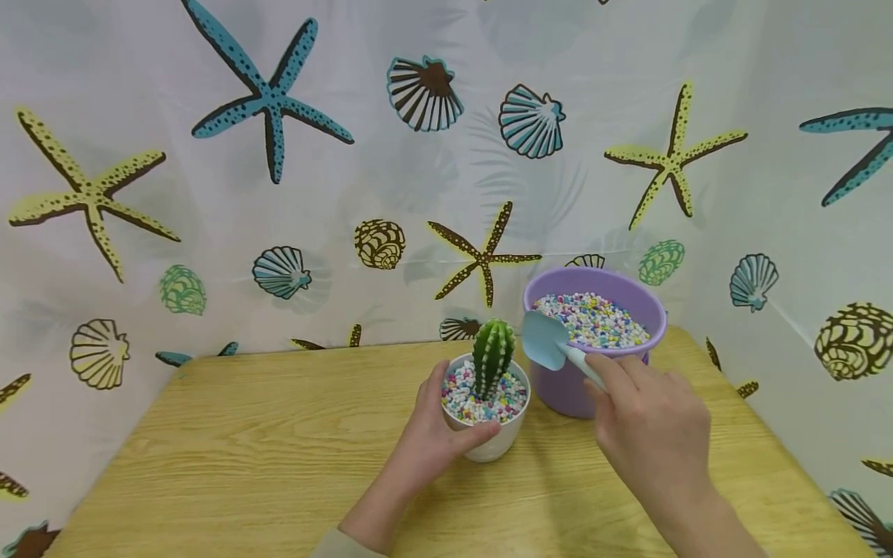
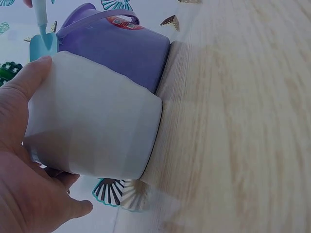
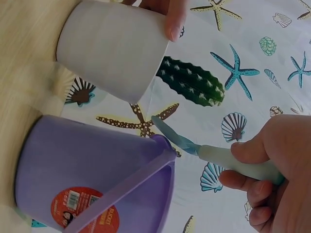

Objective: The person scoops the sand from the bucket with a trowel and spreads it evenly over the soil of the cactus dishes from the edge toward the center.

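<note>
A white flowerpot (image 1: 497, 444) stands on the table, filled with multicoloured pebbles (image 1: 456, 394) around an upright green cactus (image 1: 493, 358). My left hand (image 1: 436, 434) grips the pot from the left, thumb along its near side and fingers round the far side. In my right hand (image 1: 652, 422) is the handle of a small light-blue toy shovel (image 1: 546, 339). Its blade hangs at the left rim of a purple bucket (image 1: 567, 387), between bucket and pot, and its visible face is bare blue. The right wrist view shows the shovel blade (image 3: 176, 137) edge-on, near the bucket's rim.
More of the same pebbles (image 1: 593, 316) lie inside the bucket, just right of the pot. Its handle (image 3: 121, 194) hangs down over a red label (image 3: 73, 206). The wooden table (image 1: 279, 442) meets a curtain (image 1: 335, 178) printed with starfish and shells behind and at the right.
</note>
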Tool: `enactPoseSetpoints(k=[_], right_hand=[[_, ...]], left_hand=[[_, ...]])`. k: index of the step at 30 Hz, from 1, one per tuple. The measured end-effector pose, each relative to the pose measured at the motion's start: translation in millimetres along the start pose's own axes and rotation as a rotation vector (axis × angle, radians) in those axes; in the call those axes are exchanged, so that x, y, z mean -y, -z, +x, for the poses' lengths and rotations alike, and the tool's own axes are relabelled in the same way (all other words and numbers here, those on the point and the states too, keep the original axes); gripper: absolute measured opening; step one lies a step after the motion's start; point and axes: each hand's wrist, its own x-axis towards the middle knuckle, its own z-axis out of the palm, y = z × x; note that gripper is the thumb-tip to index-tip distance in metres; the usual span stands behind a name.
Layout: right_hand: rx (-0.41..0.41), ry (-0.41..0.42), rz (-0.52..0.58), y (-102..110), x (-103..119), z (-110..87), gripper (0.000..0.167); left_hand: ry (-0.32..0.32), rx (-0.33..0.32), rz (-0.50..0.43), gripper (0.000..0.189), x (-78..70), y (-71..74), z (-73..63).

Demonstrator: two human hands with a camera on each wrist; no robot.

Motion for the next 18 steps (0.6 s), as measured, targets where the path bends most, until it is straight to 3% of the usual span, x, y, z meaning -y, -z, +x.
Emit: enactPoseSetpoints(k=[7,18], right_hand=[[0.001,-0.010,-0.019,5.8,-9.8,7.3,0.026],[-0.058,0.005,-0.032,7.0,-23.8,15.6,0.026]], left_hand=[[-0.006,-0.008,0.009,0.124,-2.3,-1.6,-2.1],[-0.018,-0.014,0.013,0.122,0.2,-1.5,-0.7]])
